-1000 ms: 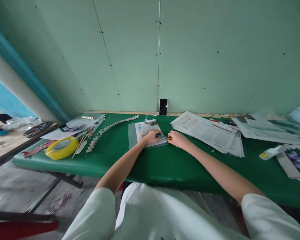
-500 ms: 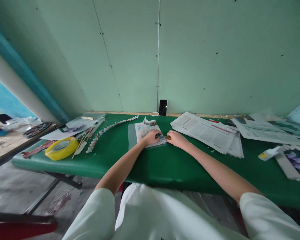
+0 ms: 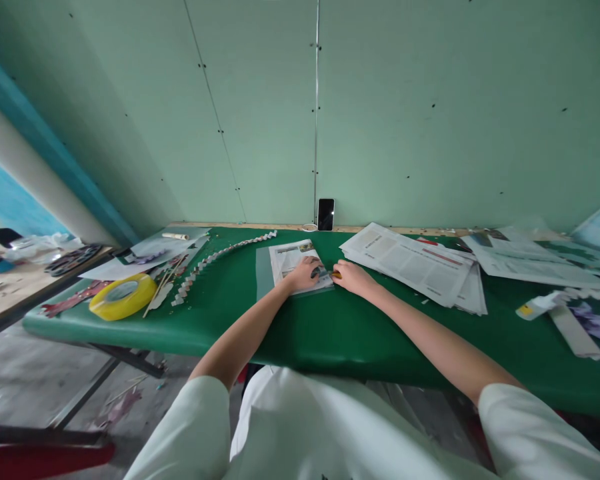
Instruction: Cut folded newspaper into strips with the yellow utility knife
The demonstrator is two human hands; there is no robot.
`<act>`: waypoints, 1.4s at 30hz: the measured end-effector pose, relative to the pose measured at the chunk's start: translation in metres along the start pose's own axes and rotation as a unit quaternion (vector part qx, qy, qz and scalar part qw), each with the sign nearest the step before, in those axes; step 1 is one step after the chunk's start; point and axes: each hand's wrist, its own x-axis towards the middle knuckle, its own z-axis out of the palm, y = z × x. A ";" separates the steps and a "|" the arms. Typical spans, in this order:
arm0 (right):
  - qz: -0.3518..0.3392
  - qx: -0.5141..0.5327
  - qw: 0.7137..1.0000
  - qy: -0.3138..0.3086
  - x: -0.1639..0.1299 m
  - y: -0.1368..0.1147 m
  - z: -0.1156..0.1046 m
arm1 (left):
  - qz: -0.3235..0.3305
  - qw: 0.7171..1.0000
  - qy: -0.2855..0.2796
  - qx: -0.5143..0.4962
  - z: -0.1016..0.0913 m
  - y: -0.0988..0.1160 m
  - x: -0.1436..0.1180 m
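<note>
Left hand (image 3: 304, 273) presses the newspaper sheet (image 3: 293, 257) flat — right hand (image 3: 351, 276) (beside) grips a cutter (image 3: 330, 273).

Printed newspaper sheet (image 3: 291, 261): white with grey columns of text and small colour pictures near its far edge; lying flat on a pale grey mat (image 3: 263, 275) atop the green worktop (image 3: 340, 327), long side running away toward the wall, pressed at its near right corner by the left hand (image 3: 304, 275); small dark tool (image 3: 325, 273) with a yellow-orange end: pinched at the right edge of that sheet, between the two hands, its yellow tip just at the right hand (image 3: 353, 277); mostly hidden by fingers, so exact shape and blade not discernible; lying low, close to the paper surface.
</note>
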 end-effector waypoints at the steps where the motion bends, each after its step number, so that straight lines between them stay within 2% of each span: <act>1: 0.001 -0.001 1.000 0.000 -0.001 -0.001 -0.001 | -0.004 1.000 0.000 0.013 0.001 0.000 0.000; 5: 0.001 -0.004 1.000 -0.009 -0.006 -0.005 -0.007 | -0.001 0.999 -0.020 0.028 -0.001 0.003 -0.001; 11: -0.015 -0.008 0.999 -0.039 -0.023 -0.017 -0.017 | 0.018 0.998 -0.061 0.017 -0.019 0.010 -0.002; 14: -0.019 0.001 0.998 -0.056 -0.031 -0.026 -0.020 | 0.018 0.998 -0.063 0.013 -0.022 0.015 -0.003; 21: -0.010 0.004 0.999 -0.052 -0.036 -0.035 -0.021 | -0.024 0.999 -0.031 0.033 -0.007 0.015 -0.006; 30: -0.007 0.010 0.999 -0.041 -0.035 -0.034 -0.018 | -0.020 0.999 -0.041 0.013 0.015 -0.003 -0.008; 42: -0.002 0.024 0.999 -0.042 -0.032 -0.032 -0.017 | -0.017 0.998 -0.048 0.039 0.018 -0.004 -0.008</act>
